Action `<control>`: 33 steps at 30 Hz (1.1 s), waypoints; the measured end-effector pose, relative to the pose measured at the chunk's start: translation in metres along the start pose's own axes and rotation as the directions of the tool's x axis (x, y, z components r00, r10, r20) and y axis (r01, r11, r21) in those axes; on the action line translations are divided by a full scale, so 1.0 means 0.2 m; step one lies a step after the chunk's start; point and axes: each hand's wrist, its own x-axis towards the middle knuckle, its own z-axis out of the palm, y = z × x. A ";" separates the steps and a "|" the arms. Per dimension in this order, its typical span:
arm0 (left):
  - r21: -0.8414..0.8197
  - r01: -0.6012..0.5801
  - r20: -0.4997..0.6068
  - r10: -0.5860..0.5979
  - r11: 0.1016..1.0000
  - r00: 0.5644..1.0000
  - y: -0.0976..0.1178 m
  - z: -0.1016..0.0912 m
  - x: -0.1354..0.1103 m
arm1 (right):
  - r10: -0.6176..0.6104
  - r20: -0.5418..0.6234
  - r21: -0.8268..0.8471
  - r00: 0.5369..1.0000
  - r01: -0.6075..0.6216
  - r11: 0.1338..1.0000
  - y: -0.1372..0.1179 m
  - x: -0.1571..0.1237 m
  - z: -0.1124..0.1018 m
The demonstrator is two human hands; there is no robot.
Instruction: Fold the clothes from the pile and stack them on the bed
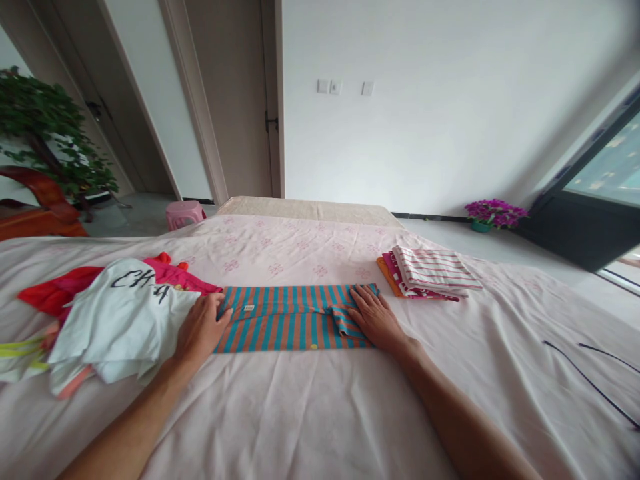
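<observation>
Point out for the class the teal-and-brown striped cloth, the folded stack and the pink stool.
Striped cloth [287,328]: head view, on the middle of its striped surface.
Folded stack [433,269]: head view, on its red-and-white top piece.
Pink stool [185,215]: head view, on its visible upper part.

My bare left forearm [127,417] and right forearm [453,400] reach forward, angled inward, with the hands well apart. My right hand [379,321] lies palm down, its fingers [364,298] stretched forward and leftward. My left hand [201,328] curves at the knuckles, thumb [225,321] pointing inward; whether it grips, I cannot tell.
</observation>
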 end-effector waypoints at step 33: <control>-0.119 0.251 0.375 -0.191 0.961 0.907 -0.01 -0.12 0.11 | 0.027 0.018 -0.018 0.999 -0.027 0.999 -0.04 -0.01 -0.05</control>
